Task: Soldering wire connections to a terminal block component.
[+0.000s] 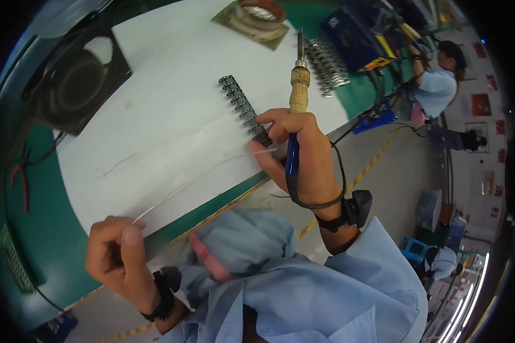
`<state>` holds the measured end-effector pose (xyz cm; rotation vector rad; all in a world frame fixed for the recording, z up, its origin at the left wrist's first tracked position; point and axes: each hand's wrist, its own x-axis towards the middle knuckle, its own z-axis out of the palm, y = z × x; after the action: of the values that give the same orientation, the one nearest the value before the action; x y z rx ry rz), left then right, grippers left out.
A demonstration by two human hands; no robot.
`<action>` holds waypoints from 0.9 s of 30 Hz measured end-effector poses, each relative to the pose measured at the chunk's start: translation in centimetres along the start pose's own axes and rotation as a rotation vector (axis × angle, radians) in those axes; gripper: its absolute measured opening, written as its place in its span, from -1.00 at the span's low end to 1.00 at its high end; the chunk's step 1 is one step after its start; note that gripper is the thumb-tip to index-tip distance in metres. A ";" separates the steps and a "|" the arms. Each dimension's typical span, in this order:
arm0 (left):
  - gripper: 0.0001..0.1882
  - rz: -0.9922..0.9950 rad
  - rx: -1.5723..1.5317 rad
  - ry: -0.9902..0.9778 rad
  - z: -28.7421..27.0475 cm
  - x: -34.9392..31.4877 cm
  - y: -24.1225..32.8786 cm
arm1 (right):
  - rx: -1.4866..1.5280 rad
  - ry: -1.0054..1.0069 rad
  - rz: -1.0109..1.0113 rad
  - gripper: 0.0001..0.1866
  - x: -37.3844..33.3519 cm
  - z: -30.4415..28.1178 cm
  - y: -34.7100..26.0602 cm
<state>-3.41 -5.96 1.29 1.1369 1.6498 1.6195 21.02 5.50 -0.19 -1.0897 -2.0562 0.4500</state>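
Observation:
Between the thumb and fingers of my left hand [117,254], low over the near left edge of the white sheet, a thin silvery wire [169,196] that looks like solder is pinched. It stretches right toward the fingers of my right hand [313,163]. That hand is closed round a soldering iron [300,86] with a wooden handle, its metal tip pointing away from me. Beside its fingertips lies a strip of small dark components [241,103] in a row; the fingers appear to touch its near end. The iron's cord loops by my right wrist.
A black fan [77,83] stands at the far left. Red-handled pliers [23,183] and a green box [16,257] lie on the green mat. At the back are a round holder [254,20], a pile of metal parts [326,64] and a blue soldering station [357,37]. Other people work to the right.

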 end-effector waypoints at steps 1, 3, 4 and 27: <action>-0.86 -0.004 -0.017 0.023 0.0 -0.1 0.2 | 0.034 -0.007 0.007 -0.55 0.1 0.4 -0.6; -0.85 -0.013 -0.006 0.061 0.3 -0.7 0.1 | 0.053 -0.027 -0.050 -0.53 0.1 0.5 -1.6; -0.84 -0.003 -0.027 0.104 0.5 -0.8 -0.2 | 0.063 -0.035 -0.093 -0.52 0.3 0.9 -1.6; -0.85 -0.041 -0.185 0.214 -0.1 0.8 -1.5 | 0.001 0.061 -0.095 -0.66 2.5 2.8 -2.9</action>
<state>-4.17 -5.16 0.01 0.8575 1.6003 1.8768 16.41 6.02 0.85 -0.9883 -2.0439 0.3661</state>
